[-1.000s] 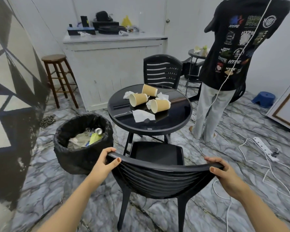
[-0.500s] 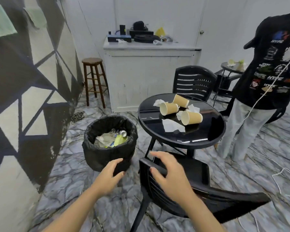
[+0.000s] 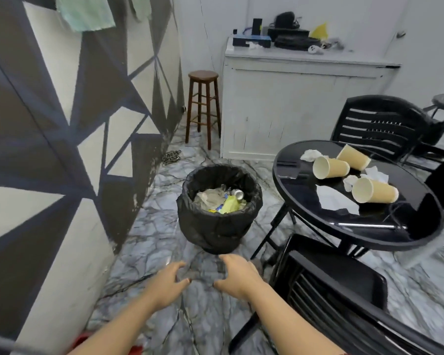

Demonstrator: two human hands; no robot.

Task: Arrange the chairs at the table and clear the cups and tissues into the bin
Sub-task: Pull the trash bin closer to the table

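We record even, diffuse indoor light with a cool bluish cast; its source is outside the view. Shadows are soft and faint, the darkest pooling under the round table (image 3: pixel 356 234). Its glossy black top shows pale reflections and a bright streak near the front rim. Wide-angle distortion bends the patterned wall (image 3: pixel 49 149) at the left edge. Motion blur softens both hands, the near chair (image 3: pixel 344 290) and the right edge; the bin (image 3: pixel 215 226) is fairly sharp.

Glossy black table (image 3: pixel 305 175), paper cups (image 3: pixel 331 167), crumpled tissues (image 3: pixel 337 201), wooden stool (image 3: pixel 203 103).
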